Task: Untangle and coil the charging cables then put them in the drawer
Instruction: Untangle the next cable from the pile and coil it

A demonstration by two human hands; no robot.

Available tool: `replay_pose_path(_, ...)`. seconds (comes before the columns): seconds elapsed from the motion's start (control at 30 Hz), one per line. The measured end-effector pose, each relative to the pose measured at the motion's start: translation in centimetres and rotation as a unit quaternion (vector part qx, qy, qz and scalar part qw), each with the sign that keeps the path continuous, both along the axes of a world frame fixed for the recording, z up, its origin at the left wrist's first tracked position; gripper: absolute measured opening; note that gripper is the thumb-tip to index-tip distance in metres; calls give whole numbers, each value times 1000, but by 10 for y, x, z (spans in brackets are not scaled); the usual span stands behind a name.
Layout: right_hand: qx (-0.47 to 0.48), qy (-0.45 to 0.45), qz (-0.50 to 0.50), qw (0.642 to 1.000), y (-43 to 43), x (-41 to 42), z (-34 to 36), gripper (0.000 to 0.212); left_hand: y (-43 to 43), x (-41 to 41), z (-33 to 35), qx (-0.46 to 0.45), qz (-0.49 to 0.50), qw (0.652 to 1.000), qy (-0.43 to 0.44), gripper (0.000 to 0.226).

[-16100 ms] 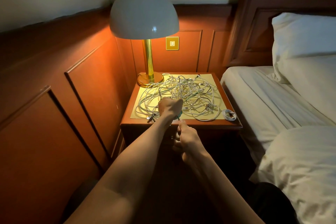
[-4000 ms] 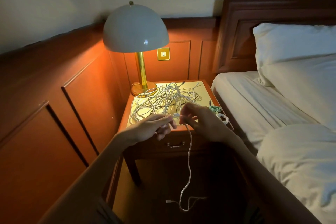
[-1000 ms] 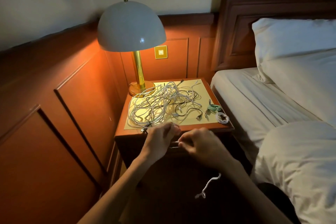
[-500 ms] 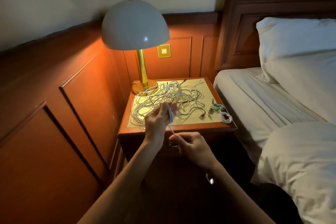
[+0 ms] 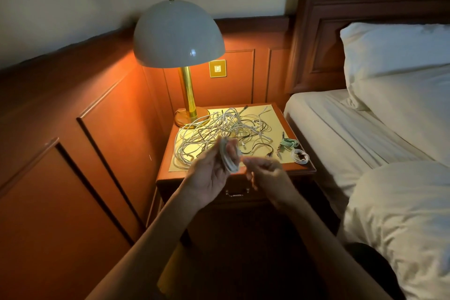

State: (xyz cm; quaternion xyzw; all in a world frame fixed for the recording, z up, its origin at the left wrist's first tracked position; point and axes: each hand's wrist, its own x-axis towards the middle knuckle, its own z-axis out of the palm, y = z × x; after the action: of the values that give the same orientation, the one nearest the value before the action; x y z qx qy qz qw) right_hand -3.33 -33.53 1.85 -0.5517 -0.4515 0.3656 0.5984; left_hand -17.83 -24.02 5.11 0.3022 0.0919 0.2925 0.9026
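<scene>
A tangle of white and black charging cables (image 5: 219, 134) covers the nightstand top (image 5: 282, 168). My left hand (image 5: 209, 175) is raised in front of the nightstand, with a white cable coil (image 5: 227, 156) wound round its fingers. My right hand (image 5: 265, 173), blurred, pinches the loose end of that cable just right of the coil. A coiled green cable (image 5: 289, 142) and a coiled white cable (image 5: 300, 156) lie at the top's right edge. The drawer (image 5: 236, 193) below is closed, its handle showing between my wrists.
A brass lamp with a white dome shade (image 5: 179, 34) stands at the nightstand's back left. Wood wall panelling (image 5: 97, 129) runs along the left. The bed (image 5: 365, 134) with pillows and duvet sits close on the right.
The hanging cable has been wound up onto my left hand as a coil. My right hand has risen from below the nightstand edge to beside the coil.
</scene>
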Motion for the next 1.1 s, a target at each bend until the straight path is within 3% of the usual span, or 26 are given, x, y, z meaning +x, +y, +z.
replay_pose_path(0.07, -39, 26, -11, 999, -4, -26, -18, 22, -1, 10, 1, -11, 125, 992, 24, 34)
replay_pose_path(0.1, -58, -7, -14, 998, -6, -34, -24, 23, 0, 14, -4, 52, 183, 978, 80, 32)
replay_pose_path(0.13, -78, -78, -16, 994, -8, -38, -28, 26, 1, 16, -12, 161, 242, 942, 167, 29)
replay_pose_path(0.17, -97, -171, -18, 980, -11, -38, -28, 27, 1, 15, -23, 313, 297, 864, 259, 28)
replay_pose_path(0.2, -105, -263, -21, 959, -12, -35, -24, 27, 2, 12, -34, 466, 325, 762, 311, 27)
replay_pose_path(0.23, -106, -341, -22, 934, -13, -28, -19, 25, 3, 9, -45, 589, 316, 672, 319, 25)
replay_pose_path(0.27, -108, -403, -20, 908, -14, -21, -9, 21, 6, 5, -54, 670, 274, 616, 311, 23)
replay_pose_path(0.3, -110, -453, -18, 884, -17, -11, 6, 17, 8, 2, -59, 715, 224, 590, 301, 21)
replay_pose_path(0.33, -109, -488, -14, 866, -18, 0, 21, 15, 9, -2, -61, 728, 179, 591, 298, 22)
replay_pose_path(0.37, -107, -505, -2, 857, -19, 12, 36, 16, 10, -5, -59, 710, 127, 623, 302, 26)
replay_pose_path(0.43, -87, -470, 42, 877, -19, 35, 56, 22, 8, -13, -45, 594, -21, 753, 282, 38)
replay_pose_path(0.5, -45, -356, 86, 929, -17, 43, 60, 22, 4, -19, -28, 442, -149, 862, 198, 41)
replay_pose_path(0.57, 9, -250, 86, 964, -13, 33, 45, 18, -2, -19, -15, 318, -155, 928, 118, 40)
replay_pose_path(0.63, 32, -145, 49, 988, -6, 15, 27, 34, -9, -13, -8, 235, -86, 965, 76, 40)
replay_pose_path(0.73, 25, 5, 14, 1000, 6, -12, 7, 46, -19, 3, -4, 162, 26, 984, 70, 41)
replay_pose_path(0.83, 39, 69, -27, 996, 9, -26, 2, 44, -21, 13, -3, 151, 109, 975, 125, 44)
replay_pose_path(0.93, 54, 3, -49, 997, 6, -27, 1, 33, -24, 16, -3, 168, 161, 953, 196, 45)
replay_pose_path(1.1, 69, -240, -134, 959, 12, -20, -22, 36, -23, 19, -7, 269, 196, 893, 304, 45)
